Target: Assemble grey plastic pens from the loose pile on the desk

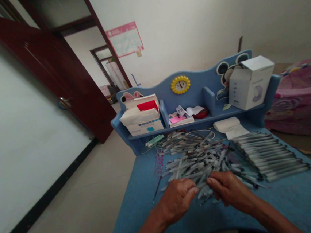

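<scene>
A loose pile of clear-barrelled pens (pixel 187 164) covers the middle of the blue desk (pixel 131 206), with pens lying at all angles. At the near edge of the pile my left hand (pixel 180 197) is closed, thumb against the curled fingers. My right hand (pixel 228 190) faces it, closed in a pinch, a short gap from the left. Whatever either hand grips is too small and blurred to make out. To the right lies a neat row of dark-tipped pens (pixel 271 154), side by side. A thin dark refill (pixel 157 189) lies apart on the left.
Behind the pile are a white paper roll (pixel 226 125) and a green-white power strip (pixel 154 141) with cable. The desk's shelf carries a tissue-filled carton (pixel 144 126), a small stack of papers (pixel 180 120) and a white box (pixel 251 83). A yellow clock (pixel 180 84) is on the backboard.
</scene>
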The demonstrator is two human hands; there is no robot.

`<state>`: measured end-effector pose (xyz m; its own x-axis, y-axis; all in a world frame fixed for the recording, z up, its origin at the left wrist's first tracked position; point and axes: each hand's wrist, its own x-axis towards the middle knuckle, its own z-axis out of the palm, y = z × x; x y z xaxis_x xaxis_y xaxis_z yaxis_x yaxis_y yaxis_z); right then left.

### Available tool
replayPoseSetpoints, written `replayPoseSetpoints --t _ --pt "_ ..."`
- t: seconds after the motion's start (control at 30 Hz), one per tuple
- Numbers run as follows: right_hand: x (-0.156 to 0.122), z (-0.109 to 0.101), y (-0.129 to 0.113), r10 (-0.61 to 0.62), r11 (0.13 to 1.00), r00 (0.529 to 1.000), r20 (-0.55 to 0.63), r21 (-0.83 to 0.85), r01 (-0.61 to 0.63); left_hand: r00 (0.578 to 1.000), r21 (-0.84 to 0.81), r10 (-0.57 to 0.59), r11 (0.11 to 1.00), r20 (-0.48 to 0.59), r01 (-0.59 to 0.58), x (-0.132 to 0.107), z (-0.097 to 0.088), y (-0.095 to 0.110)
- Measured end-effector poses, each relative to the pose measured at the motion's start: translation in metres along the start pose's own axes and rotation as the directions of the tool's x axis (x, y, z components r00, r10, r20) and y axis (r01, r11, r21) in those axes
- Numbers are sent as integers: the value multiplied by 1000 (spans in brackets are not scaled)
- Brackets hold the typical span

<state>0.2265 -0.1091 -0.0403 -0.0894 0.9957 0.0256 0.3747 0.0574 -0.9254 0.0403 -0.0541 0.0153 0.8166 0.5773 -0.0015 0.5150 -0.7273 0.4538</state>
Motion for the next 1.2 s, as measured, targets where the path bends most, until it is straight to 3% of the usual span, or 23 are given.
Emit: replayPoseSetpoints --t 0.17,0.37,0.53,0.7,0.83,1.03,1.2 --pt "0 -3 -3 -17 981 997 75 193 2 1000 22 18 1000 1 -18 0 1 -3" --pt "4 -1 1 60 992 998 7 111 -61 1000 15 4 1000 13 -4 3 1 -5" --pt "7 0 4 55 947 997 60 313 -71 1000 9 -1 1000 29 1 7 3 -9" --pt "11 0 6 98 978 995 26 181 -101 1000 4 -13 1000 18 13 10 3 -12" --pt "12 0 7 82 942 994 79 319 -103 999 -8 -15 1000 35 15 11 3 -14" --pt "16 3 9 127 967 991 51 216 -135 999 -27 -29 999 36 30 11 3 -16" --pt "17 4 8 98 924 990 100 361 -128 998 -53 -29 998 55 32 10 2 -17"
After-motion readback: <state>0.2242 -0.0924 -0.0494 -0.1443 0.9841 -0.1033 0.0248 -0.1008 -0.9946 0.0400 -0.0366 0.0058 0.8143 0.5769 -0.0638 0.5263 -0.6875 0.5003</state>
